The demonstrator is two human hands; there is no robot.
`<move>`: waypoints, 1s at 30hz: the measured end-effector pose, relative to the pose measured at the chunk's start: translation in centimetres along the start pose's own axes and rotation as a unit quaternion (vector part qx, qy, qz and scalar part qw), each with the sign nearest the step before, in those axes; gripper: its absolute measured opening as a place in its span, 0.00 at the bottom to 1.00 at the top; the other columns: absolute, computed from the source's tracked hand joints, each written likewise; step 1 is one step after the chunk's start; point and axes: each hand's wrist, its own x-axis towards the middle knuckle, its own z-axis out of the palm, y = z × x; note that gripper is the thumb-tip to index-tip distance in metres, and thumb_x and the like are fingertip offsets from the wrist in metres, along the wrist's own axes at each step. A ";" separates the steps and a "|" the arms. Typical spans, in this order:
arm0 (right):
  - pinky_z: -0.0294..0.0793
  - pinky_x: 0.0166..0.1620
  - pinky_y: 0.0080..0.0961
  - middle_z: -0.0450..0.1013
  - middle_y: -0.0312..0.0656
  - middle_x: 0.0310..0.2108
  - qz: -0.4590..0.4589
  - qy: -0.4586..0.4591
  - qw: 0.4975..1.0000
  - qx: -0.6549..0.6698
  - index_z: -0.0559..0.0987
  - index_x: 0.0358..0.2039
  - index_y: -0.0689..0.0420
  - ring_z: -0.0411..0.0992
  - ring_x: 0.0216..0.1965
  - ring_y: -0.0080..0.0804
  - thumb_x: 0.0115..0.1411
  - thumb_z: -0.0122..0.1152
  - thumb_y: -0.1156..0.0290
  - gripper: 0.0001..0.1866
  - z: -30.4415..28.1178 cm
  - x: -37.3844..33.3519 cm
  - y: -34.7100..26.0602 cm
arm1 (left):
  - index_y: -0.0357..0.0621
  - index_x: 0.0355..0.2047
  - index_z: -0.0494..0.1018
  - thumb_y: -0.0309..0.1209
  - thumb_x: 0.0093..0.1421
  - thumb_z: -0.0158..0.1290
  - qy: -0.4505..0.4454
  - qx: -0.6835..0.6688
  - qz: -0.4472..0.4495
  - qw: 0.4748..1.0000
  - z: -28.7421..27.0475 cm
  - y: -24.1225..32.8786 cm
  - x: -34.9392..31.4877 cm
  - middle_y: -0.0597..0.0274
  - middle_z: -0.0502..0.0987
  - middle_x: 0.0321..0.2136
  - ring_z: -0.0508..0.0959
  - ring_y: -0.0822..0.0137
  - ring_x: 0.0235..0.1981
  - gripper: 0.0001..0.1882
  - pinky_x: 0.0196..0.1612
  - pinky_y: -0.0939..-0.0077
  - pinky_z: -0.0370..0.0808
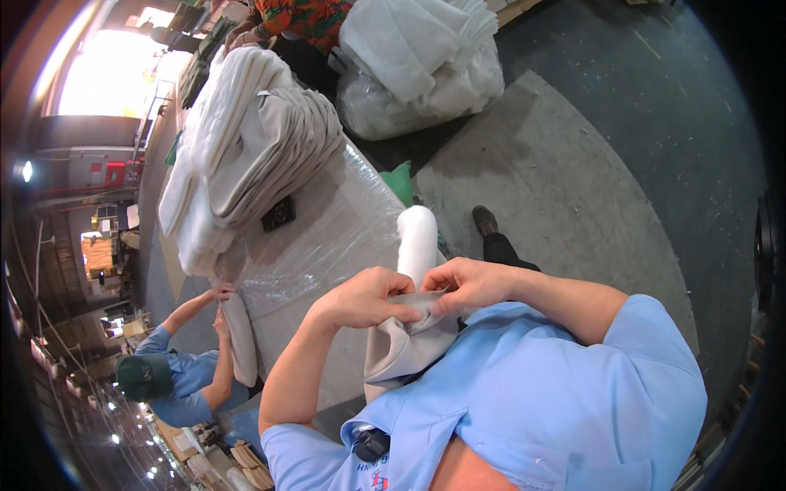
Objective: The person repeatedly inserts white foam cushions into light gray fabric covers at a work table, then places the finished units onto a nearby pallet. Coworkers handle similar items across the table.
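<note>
Close to my chest, a grey-beige fabric cover (401,348) hangs from both of my hands. My left hand (368,296) pinches one side of its top edge between thumb and fingers. On the other side my right hand (460,286) grips the same edge, so the two hands nearly meet. Just beyond them a white fluffy roll of padding (418,237) sticks up, its lower end hidden behind my hands and the cover. Whether the roll sits inside the cover cannot be made out.
A plastic-covered table (327,229) bears a stack of grey covers (274,151) and white padding (192,209), with a small black object (279,214) beside them. Across the table a co-worker (184,372) handles a beige cushion (239,340). Another person (303,18) stands behind, near a large plastic-wrapped white bundle (417,69).
</note>
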 end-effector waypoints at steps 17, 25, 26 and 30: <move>0.74 0.57 0.35 0.81 0.38 0.51 0.031 -0.026 0.889 0.455 0.80 0.59 0.60 0.78 0.50 0.29 0.64 0.70 0.68 0.24 0.9 0.0 2.9 | 0.37 0.43 0.79 0.33 0.58 0.65 0.031 0.043 -0.024 0.998 0.1 0.0 0.0 0.51 0.84 0.37 0.82 0.58 0.40 0.16 0.46 0.65 0.77; 0.75 0.54 0.25 0.80 0.32 0.45 -0.041 -0.102 0.987 0.120 0.82 0.54 0.58 0.76 0.48 0.20 0.68 0.67 0.70 0.15 -0.9 0.3 1.2 | 0.38 0.40 0.81 0.34 0.61 0.64 0.004 -0.034 0.097 0.995 -1.1 -0.2 0.0 0.57 0.83 0.31 0.82 0.65 0.36 0.12 0.42 0.69 0.78; 0.75 0.51 0.24 0.79 0.31 0.43 -0.061 -0.094 0.992 0.051 0.81 0.52 0.60 0.74 0.45 0.17 0.69 0.66 0.72 0.13 -1.1 0.6 0.6 | 0.38 0.39 0.82 0.35 0.62 0.64 -0.014 -0.046 0.058 0.997 -1.6 0.0 0.3 0.58 0.83 0.30 0.81 0.66 0.35 0.12 0.41 0.68 0.77; 0.73 0.42 0.25 0.78 0.32 0.31 -0.084 0.075 0.982 -0.154 0.83 0.42 0.58 0.71 0.37 0.17 0.63 0.73 0.66 0.12 0.0 0.7 -0.7 | 0.40 0.36 0.84 0.42 0.65 0.63 -0.007 0.010 -0.006 1.000 -2.1 0.2 1.6 0.58 0.83 0.27 0.80 0.66 0.30 0.16 0.35 0.67 0.76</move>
